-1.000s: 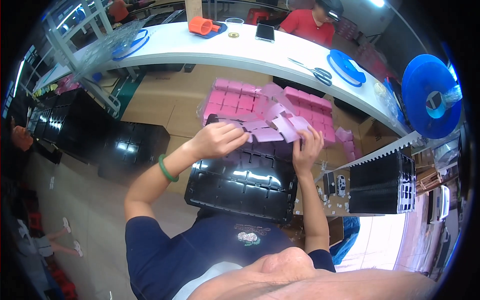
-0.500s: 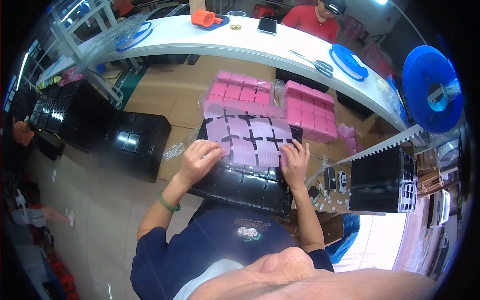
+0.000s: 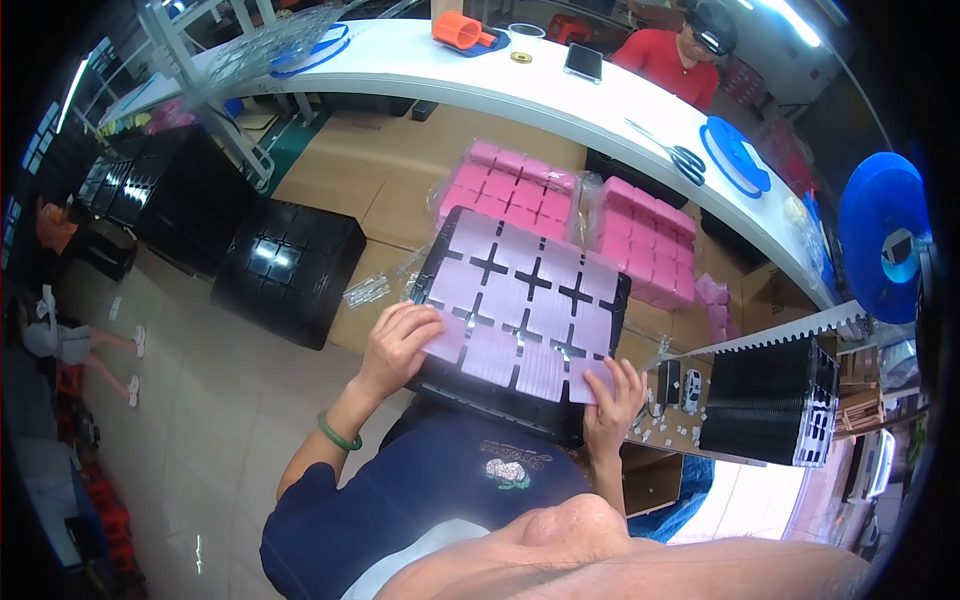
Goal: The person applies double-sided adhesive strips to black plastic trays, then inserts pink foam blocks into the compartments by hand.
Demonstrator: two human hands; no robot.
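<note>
One lilac sheet [image 3: 550, 315] with cross-shaped slots lies, as I watch from my distant place, over the black tray [image 3: 490, 402]. It covers most of this tray from the far edge onward, but along the near edge a strip of black is uncovered. The left hand [image 3: 400, 342] is at the tray's left edge, toward the near corner; its fingers are bent close together and seem to pinch the sheet's corner. The right hand [image 3: 612, 405] is at the near right corner; its fingers are a little spread upon the sheet, and I cannot tell if the thumb holds from beneath. I judge that the step in hand is laying and aligning the sheet. The next move, I think, calls for squaring it to the tray's edges and lowering both corners gently, without wrinkles.
</note>
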